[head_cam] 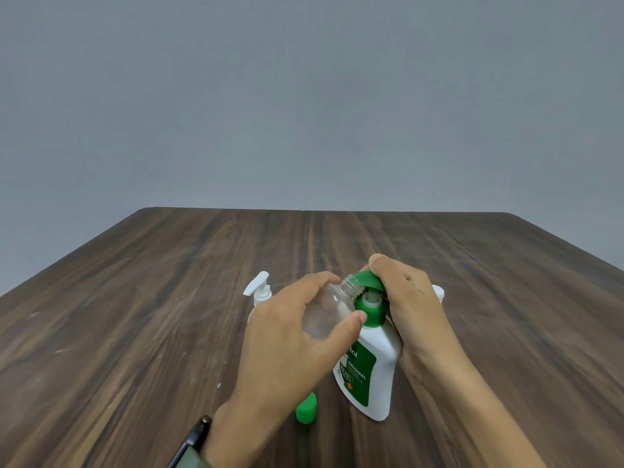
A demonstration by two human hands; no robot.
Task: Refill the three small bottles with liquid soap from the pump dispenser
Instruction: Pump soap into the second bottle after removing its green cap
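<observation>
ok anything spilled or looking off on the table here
No spill shows on the table. The clear bottle is tilted in the left hand, mouth at the green pump head under the right hand. A loose green cap lies beside the dispenser, off its bottle as expected.

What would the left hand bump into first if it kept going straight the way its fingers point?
The left hand, holding the clear small plastic bottle, points up and right toward the white soap dispenser's green pump head. It would probably meet that pump first; the bottle's mouth already looks almost against it, though depth is hard to judge.
</observation>
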